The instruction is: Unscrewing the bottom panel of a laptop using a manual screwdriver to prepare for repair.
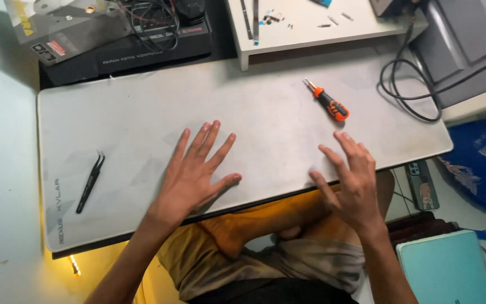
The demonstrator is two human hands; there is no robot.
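We hover both hands, left hand [193, 171] and right hand [351, 181], fingers spread and holding nothing, at the tabletop's [142, 112] near edge; tweezers [90, 181] lie toward its left edge, a screwdriver [327, 101] toward its far edge.

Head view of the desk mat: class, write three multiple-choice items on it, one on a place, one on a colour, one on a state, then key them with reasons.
1. Where do the black tweezers lie on the grey desk mat?
A. by its left edge
B. at its middle
C. under the white shelf

2. What colour is the grip of the screwdriver?
A. blue and white
B. orange and black
C. green

3. How are the left hand and right hand?
A. both clenched in fists
B. one holds the screwdriver
C. both open, fingers spread, holding nothing

Key:
1 A, the tweezers sit left of the left hand, near the mat's left edge.
2 B, the handle shows orange with black.
3 C, the fingers are splayed over the mat's near edge and the tools lie apart from them.
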